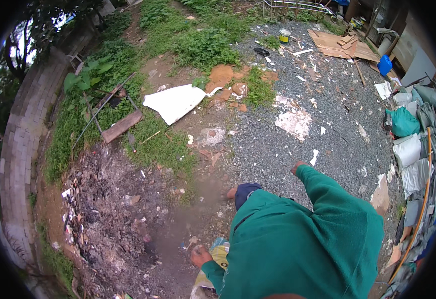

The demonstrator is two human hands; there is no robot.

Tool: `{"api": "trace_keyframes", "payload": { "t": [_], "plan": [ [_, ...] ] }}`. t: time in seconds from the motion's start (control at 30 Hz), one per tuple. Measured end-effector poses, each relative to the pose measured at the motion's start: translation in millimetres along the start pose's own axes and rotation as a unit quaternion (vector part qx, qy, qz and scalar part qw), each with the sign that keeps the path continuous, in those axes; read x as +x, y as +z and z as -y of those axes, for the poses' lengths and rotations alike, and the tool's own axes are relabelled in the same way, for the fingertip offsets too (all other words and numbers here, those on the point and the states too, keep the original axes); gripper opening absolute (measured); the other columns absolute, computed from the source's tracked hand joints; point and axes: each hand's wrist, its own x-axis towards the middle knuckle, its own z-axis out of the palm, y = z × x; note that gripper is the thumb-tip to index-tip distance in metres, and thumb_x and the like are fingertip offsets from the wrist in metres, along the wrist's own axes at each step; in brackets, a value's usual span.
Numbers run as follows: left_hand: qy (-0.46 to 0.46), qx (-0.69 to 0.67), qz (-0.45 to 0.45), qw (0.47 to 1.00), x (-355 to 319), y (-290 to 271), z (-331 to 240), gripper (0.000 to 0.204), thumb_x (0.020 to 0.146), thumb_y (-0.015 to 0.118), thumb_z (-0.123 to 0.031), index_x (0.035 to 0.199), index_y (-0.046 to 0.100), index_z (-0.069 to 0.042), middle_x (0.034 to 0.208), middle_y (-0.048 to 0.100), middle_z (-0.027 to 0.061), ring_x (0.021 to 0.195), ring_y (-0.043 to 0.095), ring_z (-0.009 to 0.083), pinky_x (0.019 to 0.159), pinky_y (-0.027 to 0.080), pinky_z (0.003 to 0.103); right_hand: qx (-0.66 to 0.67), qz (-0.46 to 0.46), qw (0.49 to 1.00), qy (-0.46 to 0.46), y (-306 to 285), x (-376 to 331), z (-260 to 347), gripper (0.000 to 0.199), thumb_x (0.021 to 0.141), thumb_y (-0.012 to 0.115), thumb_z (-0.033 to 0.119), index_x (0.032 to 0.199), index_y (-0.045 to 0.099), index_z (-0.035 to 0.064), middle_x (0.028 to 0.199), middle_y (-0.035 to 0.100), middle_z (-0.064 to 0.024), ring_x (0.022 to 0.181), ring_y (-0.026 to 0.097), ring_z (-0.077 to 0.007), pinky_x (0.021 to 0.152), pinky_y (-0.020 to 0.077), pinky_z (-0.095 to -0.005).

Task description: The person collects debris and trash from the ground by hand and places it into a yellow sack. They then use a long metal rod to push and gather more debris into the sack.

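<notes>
My left hand [201, 255] is low at the ash heap's right edge, fingers curled in; what they hold, if anything, does not show. Right beside it, partly under my green sleeve, lies a yellow and white printed sack [220, 252]. My right hand [298, 167] reaches out over the grey gravel, small in view, its fingers too bunched and indistinct to read. A narrow white scrap [314, 157] lies just past it, apart from the fingers.
Grey ash and burnt debris [123, 199] spread on the left. A white sheet [175, 103] and a wooden plank [122, 126] lie ahead on grass. Filled sacks [408, 149] line the right side. A can [284, 36] and plywood [340, 46] are farther off.
</notes>
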Motion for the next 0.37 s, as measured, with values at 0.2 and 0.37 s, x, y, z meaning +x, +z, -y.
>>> {"api": "trace_keyframes", "payload": {
  "t": [0.2, 0.37],
  "plan": [
    [-0.104, -0.106, -0.026, 0.989, -128.0, -2.2, 6.6, 0.045, 0.092, 0.070, -0.031, 0.116, 0.070, 0.008, 0.118, 0.071, 0.0267, 0.102, 0.069, 0.0404, 0.095, 0.053, 0.048, -0.061, -0.015, 0.997, -0.043, 29.9, -7.4, -76.6, 0.053, 0.088, 0.068, 0.044, 0.117, 0.075, 0.0002, 0.118, 0.074, -0.0220, 0.115, 0.070, -0.0381, 0.104, 0.0541, -0.0436],
    [-0.256, -0.175, 0.146, 0.940, -209.5, -30.8, 65.9, 0.046, 0.099, 0.067, -0.040, 0.119, 0.072, 0.001, 0.131, 0.067, 0.0253, 0.112, 0.065, 0.0361, 0.099, 0.050, 0.044, -0.162, 0.004, 0.979, -0.125, 53.2, 22.6, -69.6, 0.055, 0.087, 0.068, 0.049, 0.121, 0.075, 0.0055, 0.123, 0.072, -0.0234, 0.121, 0.069, -0.0340, 0.104, 0.0535, -0.0418]
  ]
}}
